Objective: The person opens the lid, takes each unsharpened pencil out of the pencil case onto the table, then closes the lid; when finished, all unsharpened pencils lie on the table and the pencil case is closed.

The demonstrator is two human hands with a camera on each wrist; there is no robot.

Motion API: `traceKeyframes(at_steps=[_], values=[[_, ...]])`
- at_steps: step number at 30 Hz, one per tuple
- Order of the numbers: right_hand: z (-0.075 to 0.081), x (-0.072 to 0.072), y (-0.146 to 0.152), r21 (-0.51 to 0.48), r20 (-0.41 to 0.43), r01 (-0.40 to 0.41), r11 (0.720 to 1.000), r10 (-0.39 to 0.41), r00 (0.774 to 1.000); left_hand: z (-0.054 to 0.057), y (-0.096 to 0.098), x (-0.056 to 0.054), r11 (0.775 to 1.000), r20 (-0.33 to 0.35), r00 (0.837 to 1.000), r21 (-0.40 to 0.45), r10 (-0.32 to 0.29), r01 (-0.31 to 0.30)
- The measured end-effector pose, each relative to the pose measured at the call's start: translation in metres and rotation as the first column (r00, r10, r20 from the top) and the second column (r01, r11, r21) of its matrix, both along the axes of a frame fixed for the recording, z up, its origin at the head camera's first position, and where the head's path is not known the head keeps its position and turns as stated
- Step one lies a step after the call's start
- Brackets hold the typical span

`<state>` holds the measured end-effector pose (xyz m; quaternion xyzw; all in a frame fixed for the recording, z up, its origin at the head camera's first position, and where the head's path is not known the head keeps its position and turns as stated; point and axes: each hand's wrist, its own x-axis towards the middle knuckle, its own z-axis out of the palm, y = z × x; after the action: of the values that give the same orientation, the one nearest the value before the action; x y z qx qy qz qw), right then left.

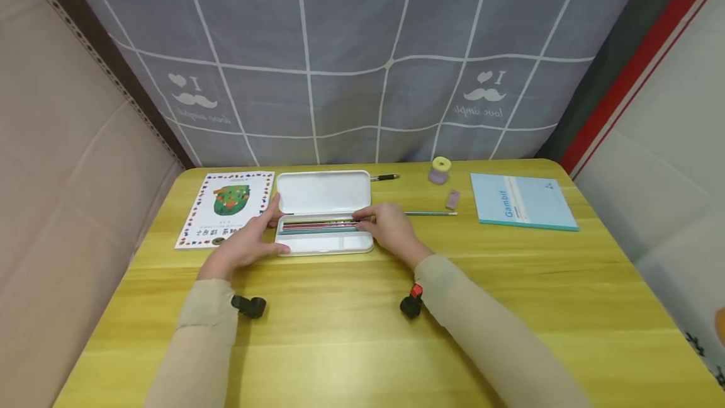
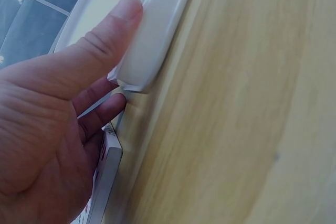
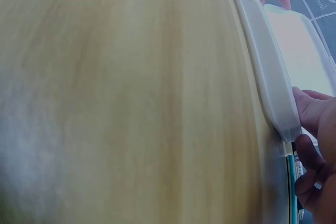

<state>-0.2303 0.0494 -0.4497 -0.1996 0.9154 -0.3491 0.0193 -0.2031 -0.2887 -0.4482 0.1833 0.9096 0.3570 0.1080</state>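
A white pencil case (image 1: 324,192) lies on the table with its lid folded back, and several pencils (image 1: 317,226) lie lengthwise in its tray. My left hand (image 1: 245,245) holds the case's left end, the thumb (image 2: 118,22) over the front rim and the other fingers around the end and back. At the right end, my right hand (image 1: 391,232) reaches into the tray, thumb and forefinger pinching the end of a pencil. The right wrist view shows this hand (image 3: 317,129) at the case's corner; what it pinches is hidden there. Another pencil (image 1: 432,213) extends right from behind the hand.
A white booklet (image 1: 240,203) lies left of the case, close to my left hand. Behind and to the right are a pen (image 1: 386,177), a yellow-and-purple round item (image 1: 439,170), an eraser (image 1: 452,199) and a blue notebook (image 1: 521,201). A grey curtain (image 1: 351,99) hangs behind the table.
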Motion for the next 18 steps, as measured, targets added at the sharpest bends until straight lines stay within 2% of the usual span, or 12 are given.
traceKeyframes(at_steps=[8, 18], values=[[0.0021, 0.0031, -0.0042, 0.027, -0.018, 0.021, 0.999, -0.020, 1.000, 0.0000, 0.0000, 0.0006, 1.000, 0.004, 1.000, 0.004, -0.001, 0.001], [0.0032, 0.0019, -0.0061, 0.117, -0.069, -0.054, 0.992, 0.063, 0.996, -0.0001, -0.0007, 0.0022, 1.000, 0.018, 1.000, 0.011, 0.007, -0.007]])
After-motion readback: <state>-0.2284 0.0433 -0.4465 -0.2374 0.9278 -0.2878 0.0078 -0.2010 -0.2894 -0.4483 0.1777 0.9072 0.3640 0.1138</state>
